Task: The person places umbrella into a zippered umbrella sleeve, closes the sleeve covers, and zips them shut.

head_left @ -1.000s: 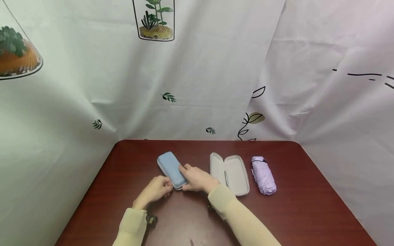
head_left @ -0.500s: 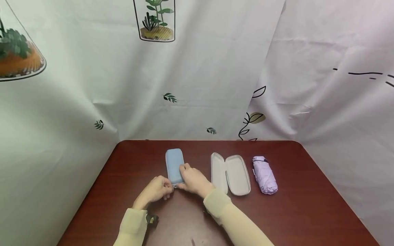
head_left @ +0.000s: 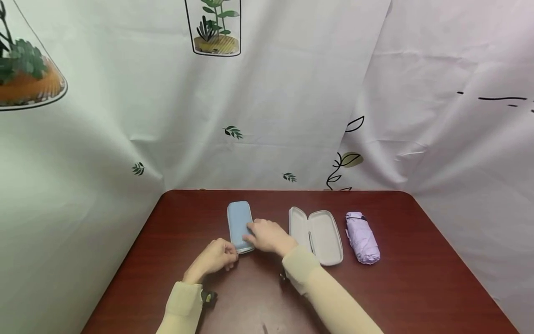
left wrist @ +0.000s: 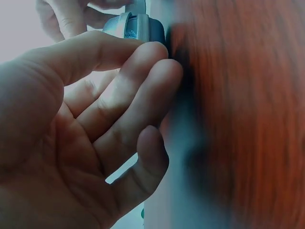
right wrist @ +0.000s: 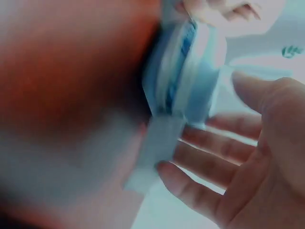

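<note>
A closed light-blue zip case (head_left: 239, 225) lies on the table, its long side pointing away from me. My left hand (head_left: 216, 255) is at its near left corner, thumb and fingertips pinched together at the zipper end; the zipper pull is hidden between them. In the left wrist view the left hand's fingers (left wrist: 157, 71) curl in toward the thumb, and the case's zipped end (left wrist: 138, 27) shows just beyond. My right hand (head_left: 269, 235) lies at the case's right side. The right wrist view shows its fingers (right wrist: 209, 157) spread loosely beside the zipped edge (right wrist: 178, 71).
An open pale case (head_left: 327, 239) lies right of the right hand, with a thin grey strip along its fold. Farther right is a folded lilac umbrella (head_left: 362, 237). A patterned white curtain (head_left: 267, 116) hangs behind the reddish-brown table (head_left: 417, 278).
The blue case has turned from a slant to nearly straight away from me. My right hand has loosened on its right side. My left hand stays at the near corner.
</note>
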